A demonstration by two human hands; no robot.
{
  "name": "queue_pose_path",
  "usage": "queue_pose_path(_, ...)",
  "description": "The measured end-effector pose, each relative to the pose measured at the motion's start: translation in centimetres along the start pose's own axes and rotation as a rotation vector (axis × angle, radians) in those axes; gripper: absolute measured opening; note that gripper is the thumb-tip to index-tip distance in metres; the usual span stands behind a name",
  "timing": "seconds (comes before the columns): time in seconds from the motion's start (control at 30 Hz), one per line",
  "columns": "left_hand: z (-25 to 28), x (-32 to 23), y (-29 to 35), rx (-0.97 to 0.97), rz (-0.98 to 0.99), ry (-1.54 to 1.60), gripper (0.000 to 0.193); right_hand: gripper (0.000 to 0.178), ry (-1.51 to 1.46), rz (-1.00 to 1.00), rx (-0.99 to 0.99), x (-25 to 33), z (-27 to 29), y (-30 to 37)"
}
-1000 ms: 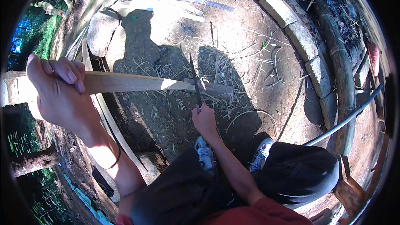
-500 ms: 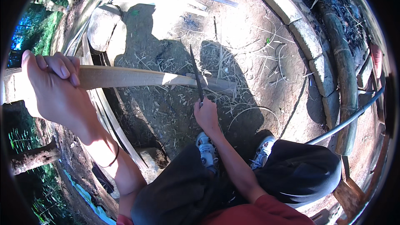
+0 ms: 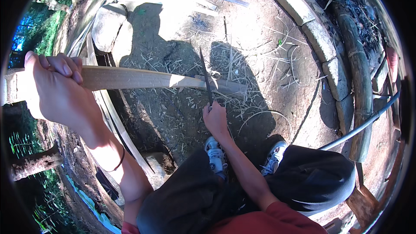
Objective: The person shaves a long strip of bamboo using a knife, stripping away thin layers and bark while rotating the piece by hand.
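Observation:
My left hand (image 3: 63,91) is wrapped round the near, thick end of a long pale bamboo strip (image 3: 134,78), raised at the left. The strip slopes away to the right and narrows; its far end lies by a short piece of wood (image 3: 232,88) on the ground. Low in the middle, my right hand (image 3: 216,119) is closed round the handle of a long, dark-bladed knife (image 3: 205,69). Its blade points away from me and crosses the strip near the far end. A small curled shaving (image 3: 215,74) shows beside the blade. My fingers hide most of the handle.
Thin shavings (image 3: 227,58) litter the dirt ahead. A curved row of stone blocks (image 3: 318,39) and a thick bamboo pole (image 3: 358,69) run along the right. At the left stand a pale rock (image 3: 108,26) and long split strips (image 3: 117,121). My shoes (image 3: 216,156) are close below the knife.
The knife blade has shifted very slightly right along the strip. The strip's left part sits a touch higher. Both hands keep their grip.

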State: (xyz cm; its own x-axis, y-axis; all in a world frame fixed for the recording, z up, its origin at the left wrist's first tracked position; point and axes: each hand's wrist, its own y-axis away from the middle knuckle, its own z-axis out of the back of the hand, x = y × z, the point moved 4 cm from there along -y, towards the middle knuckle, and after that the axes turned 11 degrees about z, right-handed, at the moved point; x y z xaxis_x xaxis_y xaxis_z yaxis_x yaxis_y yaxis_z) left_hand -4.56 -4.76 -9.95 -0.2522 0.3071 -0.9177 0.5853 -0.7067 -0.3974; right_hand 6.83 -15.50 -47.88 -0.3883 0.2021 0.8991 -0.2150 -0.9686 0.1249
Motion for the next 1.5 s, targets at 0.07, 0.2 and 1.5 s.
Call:
queue_pose_path(0.07,0.2,0.1,-0.4,0.010,-0.027,-0.004,0.035,0.020,-0.074,0.017,0.030,2.7,1.3,0.1)
queue_pose_path(0.2,0.6,0.3,-0.4,0.078,-0.084,-0.019,0.034,0.020,-0.138,0.047,0.062,6.7,2.7,0.3)
queue_pose_path(1.5,2.5,1.6,-2.5,0.031,-0.056,0.213,0.051,0.020,-0.282,0.054,0.040,9.1,3.9,2.2)
